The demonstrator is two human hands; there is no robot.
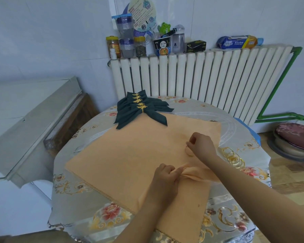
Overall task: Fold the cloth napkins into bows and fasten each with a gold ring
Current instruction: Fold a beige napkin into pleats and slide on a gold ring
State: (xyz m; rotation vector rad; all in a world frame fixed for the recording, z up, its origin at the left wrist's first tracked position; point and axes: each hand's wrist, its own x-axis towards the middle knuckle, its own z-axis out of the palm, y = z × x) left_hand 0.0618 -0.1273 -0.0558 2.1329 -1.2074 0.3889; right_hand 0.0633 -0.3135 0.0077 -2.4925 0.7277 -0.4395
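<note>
Near the table's (81, 204) front edge, the left hand (165, 178) pinches the gathered middle of an orange napkin (195, 174) lying on a spread orange cloth (130, 155). Just beyond, the right hand (202, 146) grips a gold ring (189, 151) over the cloth. Right of it lie loose rings (234, 157). At the far edge, finished green bows (140, 109) are stacked, each ringed.

I see a big cloth (130, 155) spread on the table (74, 204). Finished bows (140, 109) sit on its far edge, spare rings (234, 157) lie right of it, and a radiator (200, 76) stands behind the table.
</note>
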